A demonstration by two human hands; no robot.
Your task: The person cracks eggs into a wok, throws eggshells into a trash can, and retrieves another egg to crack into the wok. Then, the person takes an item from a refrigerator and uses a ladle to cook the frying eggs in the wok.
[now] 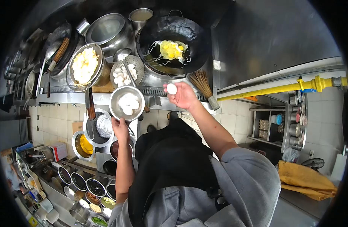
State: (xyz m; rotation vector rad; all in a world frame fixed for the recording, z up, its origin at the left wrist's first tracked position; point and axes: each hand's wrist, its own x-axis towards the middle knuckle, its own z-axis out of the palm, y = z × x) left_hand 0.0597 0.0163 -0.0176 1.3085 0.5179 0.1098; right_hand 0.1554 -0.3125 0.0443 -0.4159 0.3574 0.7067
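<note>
While the right hand (185, 97) stands half curled over the front edge of the tabletop (74, 98), a single egg (171, 89) rests at its fingers, its shell apparently unbroken. The left hand (121, 130) is closed on the near side of a steel mixing bowl (141, 99), which overlaps the same edge in view and contains further white eggs (127, 110). Whether the bowl is also supported underneath cannot be told.

Risks noted: the single egg is smooth and rounded, and a loose hold could let it roll off the fingers; too firm a squeeze could crack it. Should the bowl tip, its eggs could go over the front edge. A ladle (131, 72) has its handle end at the bowl's far rim, contact unclear; a knock could shift either. Shell fragments could fall among the broken eggs (172, 50) in the wok (198, 38) if cracking is careless.

Materials: the wok is dark, deeply curved metal with an oily sheen; the eggs in it show glossy yolks and ragged white strands. A round perforated strainer (136, 61) carries white, shell-like pieces. Toward the front right corner lies a wok brush (201, 81) of stiff, splayed bristles.
</note>
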